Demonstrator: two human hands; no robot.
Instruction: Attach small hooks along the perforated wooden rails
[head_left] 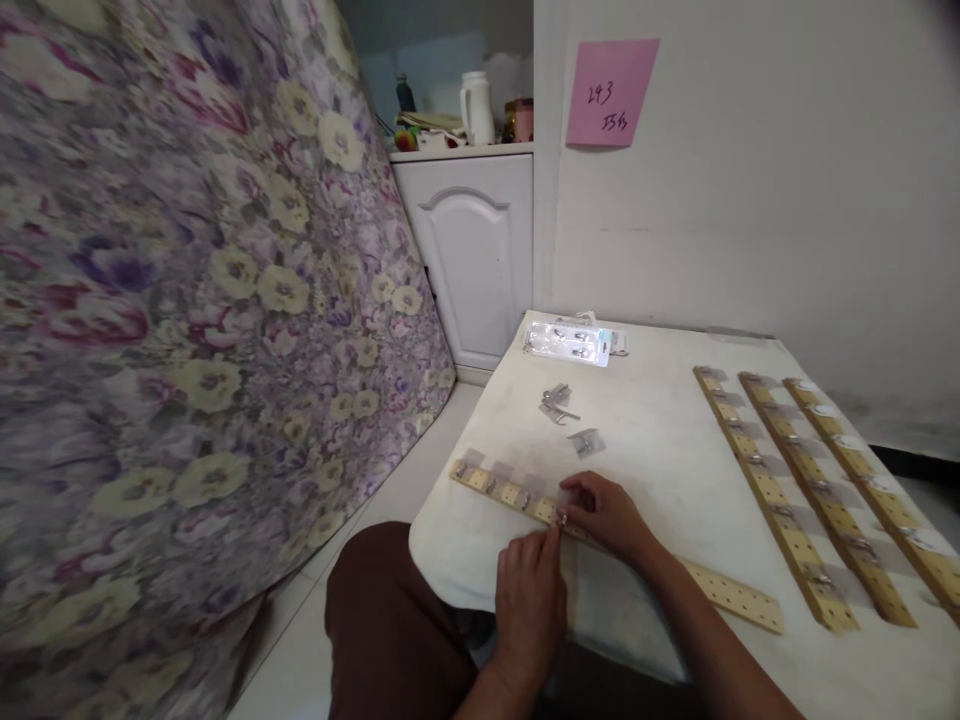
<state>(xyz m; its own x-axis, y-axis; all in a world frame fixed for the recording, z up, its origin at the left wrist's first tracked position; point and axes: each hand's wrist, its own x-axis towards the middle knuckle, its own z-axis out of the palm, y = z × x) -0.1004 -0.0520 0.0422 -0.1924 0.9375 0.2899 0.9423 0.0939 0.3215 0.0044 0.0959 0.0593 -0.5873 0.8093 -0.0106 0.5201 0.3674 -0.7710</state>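
Note:
A long wooden strip with rows of small holes lies across the near side of the white table, and several metal clips sit along its left part. My right hand rests on the strip's middle, fingertips pinched on a small metal clip. My left hand lies just below it, fingers together against the strip's near edge. Loose metal clips and a small one lie beyond the strip.
Three more wooden strips with clips lie side by side at the right. A clear packet sits at the table's far edge. A flowered mattress leans at the left, with a white cabinet behind and a pink note on the wall.

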